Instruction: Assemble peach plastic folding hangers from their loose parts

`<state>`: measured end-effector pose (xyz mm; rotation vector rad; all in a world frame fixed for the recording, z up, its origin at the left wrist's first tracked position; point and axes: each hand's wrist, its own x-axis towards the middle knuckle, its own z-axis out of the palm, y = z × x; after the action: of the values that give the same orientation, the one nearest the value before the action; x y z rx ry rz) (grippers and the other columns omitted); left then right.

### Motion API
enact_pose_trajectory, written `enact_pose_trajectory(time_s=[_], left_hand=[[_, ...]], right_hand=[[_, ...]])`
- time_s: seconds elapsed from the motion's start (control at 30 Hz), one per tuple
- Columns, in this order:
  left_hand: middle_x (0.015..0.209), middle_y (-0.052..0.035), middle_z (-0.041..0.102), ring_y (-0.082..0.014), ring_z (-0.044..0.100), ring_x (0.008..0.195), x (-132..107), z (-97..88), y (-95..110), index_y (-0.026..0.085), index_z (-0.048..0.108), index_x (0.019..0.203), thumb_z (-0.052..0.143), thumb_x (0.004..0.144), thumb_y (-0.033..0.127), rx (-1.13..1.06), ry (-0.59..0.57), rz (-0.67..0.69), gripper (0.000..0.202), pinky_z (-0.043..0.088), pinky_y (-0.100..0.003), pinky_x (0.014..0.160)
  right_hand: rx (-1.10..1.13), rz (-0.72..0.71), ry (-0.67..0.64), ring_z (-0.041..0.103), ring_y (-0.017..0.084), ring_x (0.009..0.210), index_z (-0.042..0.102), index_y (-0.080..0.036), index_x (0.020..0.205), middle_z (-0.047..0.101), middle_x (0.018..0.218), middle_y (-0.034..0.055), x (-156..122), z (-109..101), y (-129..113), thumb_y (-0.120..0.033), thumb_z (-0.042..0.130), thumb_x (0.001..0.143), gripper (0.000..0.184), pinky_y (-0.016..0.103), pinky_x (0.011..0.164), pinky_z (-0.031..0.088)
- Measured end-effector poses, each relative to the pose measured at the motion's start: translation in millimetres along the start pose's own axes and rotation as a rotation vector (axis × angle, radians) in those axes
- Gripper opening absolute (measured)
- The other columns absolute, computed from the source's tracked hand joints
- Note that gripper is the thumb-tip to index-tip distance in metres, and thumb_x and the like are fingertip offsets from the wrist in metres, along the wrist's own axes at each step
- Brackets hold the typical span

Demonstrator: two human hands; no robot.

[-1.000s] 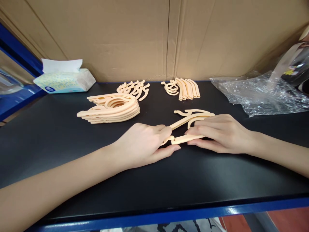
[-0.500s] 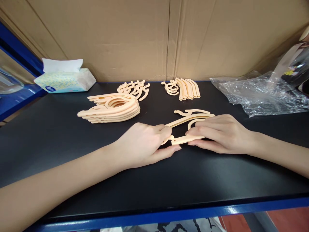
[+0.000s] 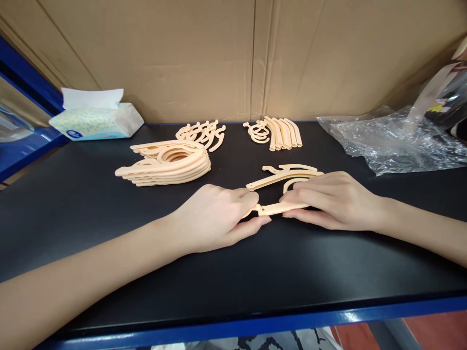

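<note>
My left hand (image 3: 215,218) and my right hand (image 3: 330,199) meet over the middle of the black tabletop (image 3: 91,214). Both pinch the same peach plastic hanger arm (image 3: 274,208), the left at its pivot end, the right along its length. A second peach arm (image 3: 280,179) and a hook piece (image 3: 288,168) lie flat just behind the fingers. A stack of assembled peach hangers (image 3: 166,163) lies to the left of the hands.
Two rows of loose peach parts, the hook pieces (image 3: 202,133) and the arm pieces (image 3: 277,132), lie by the cardboard back wall (image 3: 219,53). A tissue pack (image 3: 97,121) sits far left. Crumpled clear plastic (image 3: 394,141) covers the right. The blue table edge (image 3: 255,323) runs along the front.
The second arm has dropped away from my left fingers and now lies lower on the table. Both hands stay in place on the front arm.
</note>
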<state>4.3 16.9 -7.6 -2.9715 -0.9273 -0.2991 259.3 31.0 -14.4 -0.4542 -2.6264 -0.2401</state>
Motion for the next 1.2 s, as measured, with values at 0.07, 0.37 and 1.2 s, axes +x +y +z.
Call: enact_pose_trajectory(time_s=[0.07, 0.37, 1.2], left_hand=[[0.064, 0.0031, 0.053, -0.0111, 0.048, 0.047, 0.5, -1.5, 0.9, 0.018, 0.049, 0.073, 0.042, 0.099, 0.037, 0.008, -0.005, -0.005, 0.033, 0.025, -0.025, 0.045], [0.063, 0.0041, 0.052, -0.0120, 0.049, 0.048, 1.0, -4.4, 3.3, 0.019, 0.049, 0.072, 0.048, 0.096, 0.038, 0.029, -0.018, -0.018, 0.031, 0.026, -0.026, 0.046], [0.069, 0.0025, 0.056, -0.0152, 0.055, 0.049, -0.2, 0.7, 1.9, 0.018, 0.052, 0.078, 0.041, 0.100, 0.037, 0.088, 0.006, 0.017, 0.031, 0.029, -0.027, 0.045]], right_hand=[[0.001, 0.000, -0.001, 0.065, 0.013, 0.069, 0.059, -0.019, 0.096, 0.069, 0.079, -0.0001, 0.2, 0.1, 0.0, -0.029, 0.051, 0.098, 0.013, 0.025, 0.061, 0.046], [-0.001, -0.011, 0.007, 0.065, 0.012, 0.070, 0.059, -0.018, 0.095, 0.070, 0.080, 0.0004, 1.2, 0.2, -0.4, -0.028, 0.050, 0.099, 0.014, 0.024, 0.063, 0.047], [0.082, 0.059, -0.144, 0.057, 0.011, 0.064, 0.061, -0.017, 0.095, 0.064, 0.078, -0.0003, 3.0, -0.1, 2.3, -0.030, 0.048, 0.099, 0.019, 0.023, 0.059, 0.039]])
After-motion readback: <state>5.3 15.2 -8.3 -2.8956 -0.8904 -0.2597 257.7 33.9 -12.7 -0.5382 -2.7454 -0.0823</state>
